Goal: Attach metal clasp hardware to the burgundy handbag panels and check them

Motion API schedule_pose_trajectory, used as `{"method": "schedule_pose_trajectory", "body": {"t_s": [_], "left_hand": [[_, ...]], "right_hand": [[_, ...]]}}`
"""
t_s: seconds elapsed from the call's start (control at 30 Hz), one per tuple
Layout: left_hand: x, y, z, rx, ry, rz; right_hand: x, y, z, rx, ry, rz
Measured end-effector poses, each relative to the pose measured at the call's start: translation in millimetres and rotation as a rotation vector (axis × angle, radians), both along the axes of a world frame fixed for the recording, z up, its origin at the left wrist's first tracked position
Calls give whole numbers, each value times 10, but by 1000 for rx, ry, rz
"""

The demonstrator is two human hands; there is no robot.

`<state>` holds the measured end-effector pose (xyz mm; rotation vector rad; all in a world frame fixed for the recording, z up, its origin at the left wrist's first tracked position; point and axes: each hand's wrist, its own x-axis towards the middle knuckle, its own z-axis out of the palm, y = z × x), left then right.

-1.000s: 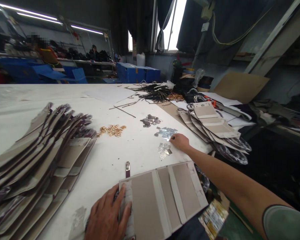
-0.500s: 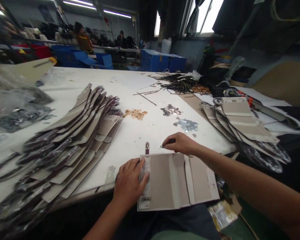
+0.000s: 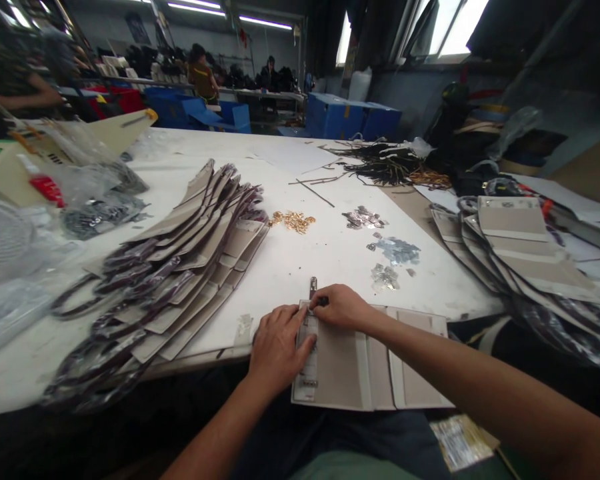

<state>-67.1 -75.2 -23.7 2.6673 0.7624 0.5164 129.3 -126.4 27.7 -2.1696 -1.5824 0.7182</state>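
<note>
A beige panelled bag piece lies open at the table's near edge. My left hand rests spread on its left edge, fingers apart and nothing gripped. My right hand is pinched at the piece's upper left corner around a small dark object, too small to name. Just beyond the corner a dark strap with a metal clasp sticks up. Metal fittings lie along the left edge of the piece. Farther off are gold parts, silver pieces and flat grey plates.
A large stack of similar bag pieces covers the left of the white table; another stack is at the right. Black strips lie at the back. Plastic bags are far left. Several people are beyond.
My right hand has moved left and down, from above the bag piece to its upper left corner. My left hand stays on the edge. The whole view has shifted.
</note>
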Motion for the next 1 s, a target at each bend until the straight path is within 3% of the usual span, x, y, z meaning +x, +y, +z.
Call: {"method": "schedule_pose_trajectory", "body": {"t_s": [0.3, 0.47, 0.63, 0.87, 1.0], "left_hand": [[33, 59, 62, -119, -32, 29], [246, 355, 229, -422, 93, 122], [472, 623, 351, -589, 213, 53], [581, 631, 333, -763, 269, 100], [630, 641, 343, -806, 259, 145]], "right_hand": [[-87, -123, -116, 66, -289, 18], [-50, -112, -144, 61, -235, -7], [13, -106, -151, 68, -156, -5], [92, -104, -199, 114, -64, -4], [165, -73, -77, 106, 84, 5]]}}
